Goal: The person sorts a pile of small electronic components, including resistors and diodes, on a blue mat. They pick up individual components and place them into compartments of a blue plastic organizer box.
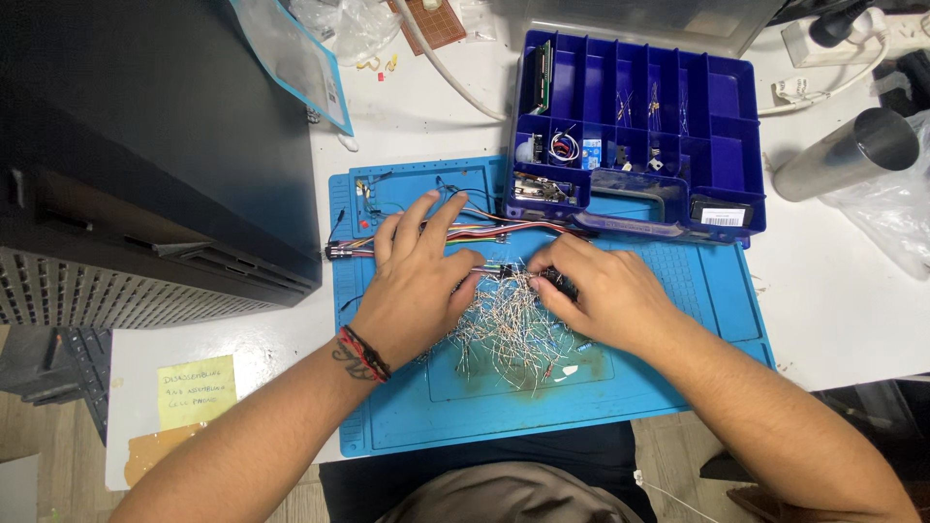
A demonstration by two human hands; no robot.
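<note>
While the pile of loose resistors [509, 334] is lying mid-mat between your grips, your right hand [596, 291] is seemingly pinching a small dark part, your left hand [417, 281] pressing half-open, equally near.

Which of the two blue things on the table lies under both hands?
The flat light blue mat; the dark blue compartment box sits behind it, untouched.

Bright, even overhead light, soft shadows, sharp centre, slight wide-angle bending at the edges.

Two hands, one blue mat [678, 281], one compartment box [722, 126], one steel cylinder [843, 155] (loose wire-legged parts [509, 334] uncountable).
</note>
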